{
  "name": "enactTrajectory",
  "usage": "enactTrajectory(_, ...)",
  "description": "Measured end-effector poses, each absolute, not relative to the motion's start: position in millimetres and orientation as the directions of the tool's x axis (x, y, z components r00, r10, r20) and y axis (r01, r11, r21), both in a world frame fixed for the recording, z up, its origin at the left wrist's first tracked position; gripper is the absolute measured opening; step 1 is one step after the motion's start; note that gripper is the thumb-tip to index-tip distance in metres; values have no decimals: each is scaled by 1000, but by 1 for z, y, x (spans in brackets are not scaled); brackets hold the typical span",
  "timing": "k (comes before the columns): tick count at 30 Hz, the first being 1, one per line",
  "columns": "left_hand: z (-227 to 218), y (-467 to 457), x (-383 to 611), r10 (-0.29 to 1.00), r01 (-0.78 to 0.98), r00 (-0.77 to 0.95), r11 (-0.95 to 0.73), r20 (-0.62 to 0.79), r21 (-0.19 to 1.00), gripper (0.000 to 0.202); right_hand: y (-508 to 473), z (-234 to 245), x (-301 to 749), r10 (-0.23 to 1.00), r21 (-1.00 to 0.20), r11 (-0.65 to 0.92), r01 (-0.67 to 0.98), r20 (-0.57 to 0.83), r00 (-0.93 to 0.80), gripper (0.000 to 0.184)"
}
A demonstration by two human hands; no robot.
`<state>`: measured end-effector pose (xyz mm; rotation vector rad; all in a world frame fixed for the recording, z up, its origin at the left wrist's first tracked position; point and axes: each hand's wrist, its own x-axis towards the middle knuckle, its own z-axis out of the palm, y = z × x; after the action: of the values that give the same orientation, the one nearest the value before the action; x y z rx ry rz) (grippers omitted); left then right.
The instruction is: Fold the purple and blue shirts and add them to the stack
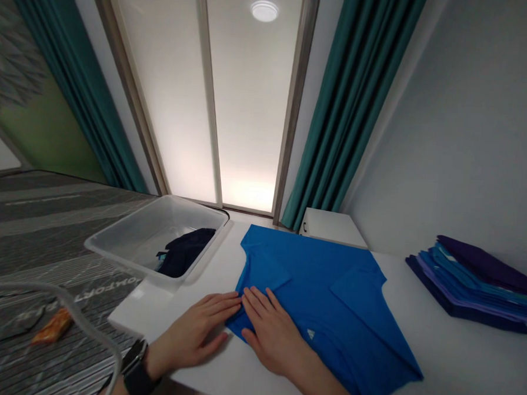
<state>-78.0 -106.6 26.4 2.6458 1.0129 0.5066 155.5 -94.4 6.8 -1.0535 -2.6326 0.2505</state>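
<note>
A blue T-shirt (317, 265) with a small white logo near its neckline lies spread on the white table (164, 310), its sleeves turned inward. Flat on the shirt's left part rests my right hand (269, 327), fingers stretched out. My left hand (199, 329), with a dark watch on the wrist, lies beside it. Its fingers are extended and their tips touch the shirt's left edge, close to my right fingertips. Neither hand grips the cloth.
A clear plastic bin (133, 232) with dark clothing (187, 252) inside stands at the table's left edge. On the right is a stack of folded clothes (475, 285). A white cabinet (333, 225) stands behind the table. A grey curved tube (80, 314) crosses the lower left.
</note>
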Motion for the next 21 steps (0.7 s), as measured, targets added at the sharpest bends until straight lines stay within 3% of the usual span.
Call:
enactTrajectory(5, 24, -107, -79, 673, 594, 712, -730, 202, 339, 53, -90, 0, 173, 750, -289, 651, 702, 105, -653, 60)
enactTrajectory(12, 24, -106, -81, 664, 581, 714, -739, 223, 340, 50, -65, 0, 216, 877, -232, 470, 852, 11, -480, 64)
enactTrajectory(21, 22, -105, -81, 654, 551, 703, -749, 280, 368, 45, -62, -2, 226, 899, -272, 418, 867, -12, -437, 65)
